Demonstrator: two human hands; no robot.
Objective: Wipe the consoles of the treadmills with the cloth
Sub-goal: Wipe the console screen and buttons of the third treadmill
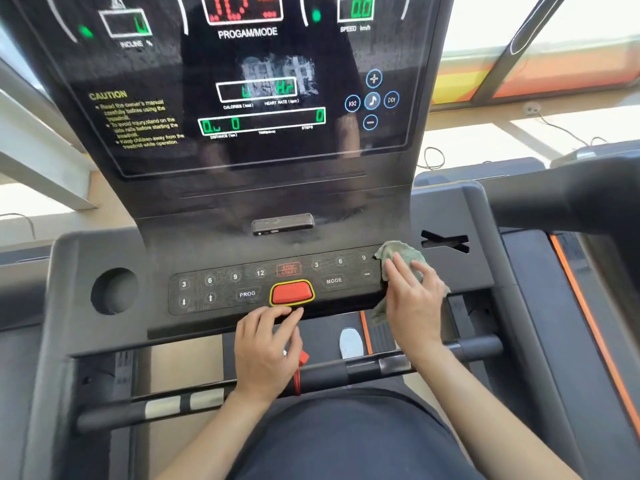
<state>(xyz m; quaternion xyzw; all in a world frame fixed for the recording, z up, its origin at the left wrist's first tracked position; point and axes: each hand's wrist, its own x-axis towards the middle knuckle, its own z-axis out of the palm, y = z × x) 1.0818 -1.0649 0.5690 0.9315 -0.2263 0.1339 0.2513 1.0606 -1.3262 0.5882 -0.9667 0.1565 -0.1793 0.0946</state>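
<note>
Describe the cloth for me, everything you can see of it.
The cloth is grey-green, soft-looking fabric, crumpled, not folded. It lies on the right end of the button panel, by the 9 and minus keys. The right hand presses its middle with straight fingers. Its top bunches up past the fingertips; a lower corner hangs off the panel's front edge.
</note>
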